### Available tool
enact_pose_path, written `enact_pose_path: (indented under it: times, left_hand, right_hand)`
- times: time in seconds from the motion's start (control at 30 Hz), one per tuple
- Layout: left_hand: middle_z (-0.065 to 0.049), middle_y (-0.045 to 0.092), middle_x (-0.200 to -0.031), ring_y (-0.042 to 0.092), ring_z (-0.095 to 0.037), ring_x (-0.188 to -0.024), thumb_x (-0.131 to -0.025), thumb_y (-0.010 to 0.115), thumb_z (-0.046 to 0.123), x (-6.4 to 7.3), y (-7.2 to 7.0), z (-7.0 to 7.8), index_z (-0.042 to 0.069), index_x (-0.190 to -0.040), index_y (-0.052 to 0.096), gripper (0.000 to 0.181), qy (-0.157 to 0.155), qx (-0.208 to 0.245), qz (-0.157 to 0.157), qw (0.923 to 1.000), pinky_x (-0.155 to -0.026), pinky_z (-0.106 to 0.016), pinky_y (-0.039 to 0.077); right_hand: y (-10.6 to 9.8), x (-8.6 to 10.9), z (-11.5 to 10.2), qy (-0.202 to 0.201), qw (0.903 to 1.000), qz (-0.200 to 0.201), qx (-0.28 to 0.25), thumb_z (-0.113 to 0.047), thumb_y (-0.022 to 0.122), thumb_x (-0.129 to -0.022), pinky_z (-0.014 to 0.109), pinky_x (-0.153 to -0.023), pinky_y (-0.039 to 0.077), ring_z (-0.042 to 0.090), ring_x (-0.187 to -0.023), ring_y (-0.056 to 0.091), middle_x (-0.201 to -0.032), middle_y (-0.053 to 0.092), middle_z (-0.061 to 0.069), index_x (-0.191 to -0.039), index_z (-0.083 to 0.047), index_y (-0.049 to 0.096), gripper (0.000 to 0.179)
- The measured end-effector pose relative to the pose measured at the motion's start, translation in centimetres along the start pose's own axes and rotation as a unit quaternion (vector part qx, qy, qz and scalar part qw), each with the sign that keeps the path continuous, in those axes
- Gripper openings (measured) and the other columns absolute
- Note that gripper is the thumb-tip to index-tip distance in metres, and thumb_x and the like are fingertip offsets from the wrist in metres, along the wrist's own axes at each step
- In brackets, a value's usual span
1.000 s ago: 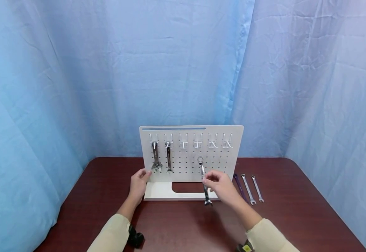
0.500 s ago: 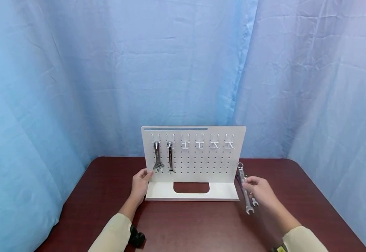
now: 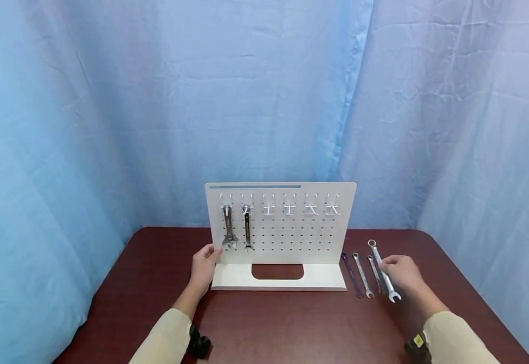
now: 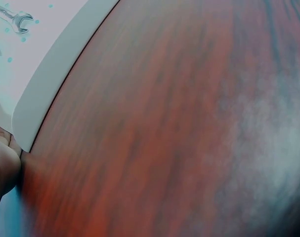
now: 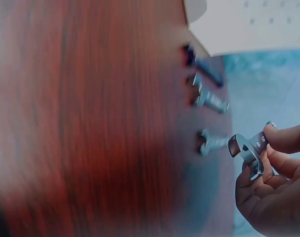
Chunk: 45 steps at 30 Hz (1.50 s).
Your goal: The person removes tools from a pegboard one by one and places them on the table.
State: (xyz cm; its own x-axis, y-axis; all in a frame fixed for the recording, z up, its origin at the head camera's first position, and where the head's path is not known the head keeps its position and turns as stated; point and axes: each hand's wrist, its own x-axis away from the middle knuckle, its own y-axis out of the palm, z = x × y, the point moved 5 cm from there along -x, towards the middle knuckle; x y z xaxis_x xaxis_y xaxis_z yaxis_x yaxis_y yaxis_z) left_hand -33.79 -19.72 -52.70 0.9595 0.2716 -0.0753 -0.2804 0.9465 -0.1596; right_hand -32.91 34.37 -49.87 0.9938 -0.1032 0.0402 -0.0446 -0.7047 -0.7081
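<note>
In the head view a white pegboard stand stands upright on the table. My left hand grips its left edge low down, thumb on the front face. Pinched between the thumb and fingers of my right hand is a silver combination wrench, ring end away from me. The right wrist view shows its open-end jaw close up. Beside it on the table lie a purple wrench and two silver wrenches, one longer and one shorter. The held wrench is to their right; its height above the table cannot be told.
An adjustable wrench and a dark-handled combination wrench hang on the two leftmost hooks. Several bare white hooks run to the right. The dark red table has blue curtains behind and at both sides.
My right hand has carried the combination wrench from in front of the pegboard rightward, past the wrenches lying on the table. The left hand keeps its grip on the board's edge.
</note>
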Motion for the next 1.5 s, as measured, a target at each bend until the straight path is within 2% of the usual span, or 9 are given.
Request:
enact_pose_path:
  times: [0.17,0.33,0.57,0.8,1.0,1.2,1.33,1.4,1.5]
  left_hand:
    - [-0.015,0.058,-0.094,0.048,-0.025,-0.087,-0.102,0.063,0.02,0.0,0.3,0.1,0.0,-0.094,0.06,0.022,0.006,0.003,-0.004,1.0,-0.071,-0.032,0.04]
    - [-0.013,0.061,-0.099,0.05,-0.024,-0.092,-0.102,0.063,0.021,0.0,0.6,0.2,0.001,-0.098,0.063,0.021,0.004,-0.001,-0.009,1.0,-0.075,-0.034,0.041]
    - [-0.013,0.059,-0.094,0.048,-0.024,-0.089,-0.102,0.063,0.018,0.0,0.6,0.4,0.002,-0.091,0.059,0.02,0.008,0.003,-0.003,1.0,-0.074,-0.035,0.04]
    - [-0.015,0.064,-0.102,0.051,-0.023,-0.091,-0.102,0.062,0.02,0.1,0.6,0.5,0.002,-0.105,0.066,0.019,0.01,0.005,-0.01,0.9999,-0.074,-0.031,0.042]
    - [-0.014,0.06,-0.096,0.047,-0.022,-0.087,-0.102,0.062,0.02,0.3,0.0,0.5,0.002,-0.101,0.064,0.018,0.003,0.0,-0.004,1.0,-0.073,-0.032,0.039]
    - [-0.014,0.059,-0.096,0.047,-0.022,-0.087,-0.102,0.063,0.02,0.2,-0.1,0.4,0.001,-0.1,0.064,0.019,0.0,0.002,-0.008,1.0,-0.074,-0.034,0.039]
    - [-0.016,0.06,-0.097,0.047,-0.023,-0.088,-0.102,0.063,0.02,0.1,-0.1,0.3,0.002,-0.103,0.066,0.019,0.0,0.006,-0.007,1.0,-0.075,-0.034,0.04]
    - [-0.013,0.058,-0.09,0.047,-0.022,-0.084,-0.102,0.063,0.021,0.1,-0.1,0.2,0.002,-0.099,0.064,0.019,0.001,0.006,-0.006,1.0,-0.073,-0.033,0.04]
    - [-0.008,0.05,-0.079,0.043,-0.019,-0.074,-0.102,0.063,0.022,0.1,-0.1,0.1,0.002,-0.093,0.061,0.023,0.001,0.001,-0.005,1.0,-0.066,-0.031,0.038]
  right_hand:
    - [-0.5,-0.8,2.1,0.022,0.9993,0.003,0.03,-0.015,0.059,-0.1,0.045,-0.068,0.05,0.033,-0.089,0.061,-0.103,0.066,0.024,-0.104,0.009,0.07,0.027]
    - [-0.6,-0.9,2.9,0.039,0.9984,0.003,0.041,-0.014,0.061,-0.097,0.042,-0.063,0.047,0.029,-0.08,0.058,-0.092,0.067,0.018,-0.095,0.006,0.072,0.023]
    - [-0.6,-1.1,2.8,0.029,0.9979,0.013,0.057,-0.012,0.062,-0.095,0.038,-0.057,0.042,0.025,-0.07,0.053,-0.078,0.064,0.01,-0.086,0.004,0.073,0.022]
    - [-0.5,-1.0,2.5,0.026,0.9952,0.037,0.086,-0.014,0.063,-0.093,0.035,-0.051,0.039,0.02,-0.055,0.049,-0.057,0.052,0.001,-0.069,-0.002,0.068,0.027]
    - [-0.1,-1.0,2.0,0.031,0.9949,0.041,0.087,-0.014,0.064,-0.094,0.035,-0.049,0.042,0.02,-0.054,0.052,-0.06,0.056,0.003,-0.071,-0.002,0.067,0.025]
    - [0.1,-1.0,2.0,0.032,0.994,0.042,0.096,-0.016,0.063,-0.095,0.037,-0.05,0.04,0.022,-0.053,0.051,-0.057,0.052,0.002,-0.066,-0.007,0.062,0.03]
    - [0.2,-0.8,1.7,0.027,0.9939,0.051,0.094,-0.017,0.061,-0.096,0.038,-0.051,0.042,0.023,-0.056,0.054,-0.063,0.056,0.006,-0.074,-0.003,0.063,0.025]
    - [0.3,-0.7,1.4,0.025,0.9929,0.065,0.097,-0.018,0.06,-0.096,0.041,-0.053,0.046,0.026,-0.061,0.058,-0.072,0.062,0.012,-0.086,0.001,0.065,0.022]
    - [0.6,-0.4,0.2,0.015,0.991,0.09,0.098,-0.02,0.057,-0.095,0.047,-0.061,0.049,0.034,-0.075,0.063,-0.092,0.067,0.021,-0.105,0.006,0.065,0.029]
